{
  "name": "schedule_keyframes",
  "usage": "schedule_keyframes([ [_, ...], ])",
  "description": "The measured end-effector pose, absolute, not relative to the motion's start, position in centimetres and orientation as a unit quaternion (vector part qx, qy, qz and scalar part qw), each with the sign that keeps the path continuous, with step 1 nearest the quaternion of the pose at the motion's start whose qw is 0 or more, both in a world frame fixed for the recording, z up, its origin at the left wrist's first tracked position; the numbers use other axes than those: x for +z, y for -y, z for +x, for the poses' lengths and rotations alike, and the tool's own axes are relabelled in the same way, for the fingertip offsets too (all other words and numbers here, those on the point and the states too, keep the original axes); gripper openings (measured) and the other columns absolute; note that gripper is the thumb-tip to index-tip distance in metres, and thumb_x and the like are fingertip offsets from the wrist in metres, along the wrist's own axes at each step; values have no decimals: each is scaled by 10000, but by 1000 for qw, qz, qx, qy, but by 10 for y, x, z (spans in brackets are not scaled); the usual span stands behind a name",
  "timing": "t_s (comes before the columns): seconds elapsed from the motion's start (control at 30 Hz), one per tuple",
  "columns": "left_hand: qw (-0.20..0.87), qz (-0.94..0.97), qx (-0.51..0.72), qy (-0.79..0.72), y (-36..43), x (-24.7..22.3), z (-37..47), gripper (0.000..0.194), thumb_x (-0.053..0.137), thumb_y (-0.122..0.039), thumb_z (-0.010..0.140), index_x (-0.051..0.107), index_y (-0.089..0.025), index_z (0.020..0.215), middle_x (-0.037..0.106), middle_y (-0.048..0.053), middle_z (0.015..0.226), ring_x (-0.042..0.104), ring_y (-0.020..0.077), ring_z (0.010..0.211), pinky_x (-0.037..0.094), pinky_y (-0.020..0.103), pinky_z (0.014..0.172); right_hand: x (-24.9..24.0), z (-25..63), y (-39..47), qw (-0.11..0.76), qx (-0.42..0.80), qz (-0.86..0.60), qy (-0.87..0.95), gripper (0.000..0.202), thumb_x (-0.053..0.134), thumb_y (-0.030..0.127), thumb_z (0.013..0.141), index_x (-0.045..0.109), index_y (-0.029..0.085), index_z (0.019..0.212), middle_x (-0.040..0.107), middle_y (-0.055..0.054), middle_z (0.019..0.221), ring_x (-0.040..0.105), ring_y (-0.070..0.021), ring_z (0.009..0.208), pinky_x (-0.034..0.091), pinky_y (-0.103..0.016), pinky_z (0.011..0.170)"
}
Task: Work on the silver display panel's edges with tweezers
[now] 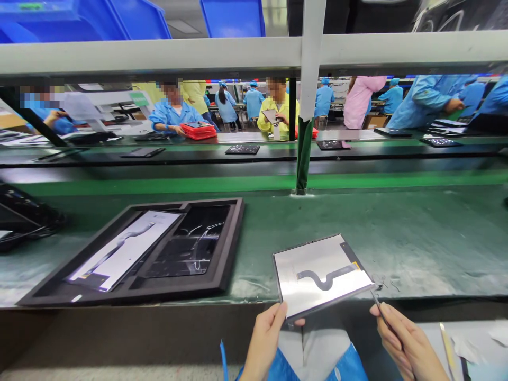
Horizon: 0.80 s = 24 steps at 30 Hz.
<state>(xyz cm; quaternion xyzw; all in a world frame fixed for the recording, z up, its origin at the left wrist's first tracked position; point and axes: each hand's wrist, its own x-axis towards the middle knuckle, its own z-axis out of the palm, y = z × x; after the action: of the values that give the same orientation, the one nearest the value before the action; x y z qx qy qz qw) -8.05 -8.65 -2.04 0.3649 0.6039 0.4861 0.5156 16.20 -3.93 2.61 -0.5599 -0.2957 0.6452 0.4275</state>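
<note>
A flat display panel (307, 264) with a silvery back, dark edges and a curved grey ribbon cable is held tilted over the bench's front edge. My left hand (268, 333) pinches its lower left corner, thumb on top. In my right hand (407, 338) is a thin dark tool, perhaps tweezers (380, 307), whose tip meets the panel's right corner. Small dark scraps (383, 286) lie on the green bench just beyond that corner. To the left, a black foam tray (222, 264) holds a similar silver-backed panel (127, 246) and a glossy black panel (190, 241).
The green bench (436, 227) spans the view, with a white post (311, 63) rising behind it. Beyond, a conveyor (190, 153) carries dark devices. A black object with cables (24, 214) sits far left. White papers (476, 344) lie lower right. Several people work across the line.
</note>
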Motion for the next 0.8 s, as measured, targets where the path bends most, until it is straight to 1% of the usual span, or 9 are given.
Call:
schedule_keyframes([
  [0.1,513,373,486,-601,87,-19,-81,633,542,-720,815,777,-132,828,758,88,750,677,292,826,503,356,882,25,167,39,432,648,-550,302,584,808,698,566,608,162,685,361,103,452,177,0,353,150,-151,332],
  [0.33,515,374,482,-602,86,-13,-80,687,519,-770,791,779,-135,833,743,85,695,684,296,828,510,347,870,21,176,37,432,660,-533,305,499,780,642,672,642,167,741,377,93,488,172,-8,374,166,-138,326],
  [0.53,513,377,483,-601,87,-15,-81,665,520,-744,809,778,-132,825,746,86,695,685,295,826,512,349,863,28,175,37,459,658,-524,284,501,827,617,628,645,158,712,355,101,491,154,6,389,152,-112,330],
  [0.63,514,376,482,-602,86,-15,-80,673,516,-750,806,777,-130,828,746,88,692,686,293,817,510,345,851,31,174,37,468,654,-526,277,493,835,598,634,639,153,716,364,99,498,156,9,396,153,-103,337],
  [0.8,510,387,481,-599,85,-16,-80,665,488,-739,831,776,-140,820,757,87,727,686,285,820,499,334,864,32,177,37,468,645,-532,288,505,815,619,645,626,158,730,351,105,503,147,4,394,134,-118,339],
])
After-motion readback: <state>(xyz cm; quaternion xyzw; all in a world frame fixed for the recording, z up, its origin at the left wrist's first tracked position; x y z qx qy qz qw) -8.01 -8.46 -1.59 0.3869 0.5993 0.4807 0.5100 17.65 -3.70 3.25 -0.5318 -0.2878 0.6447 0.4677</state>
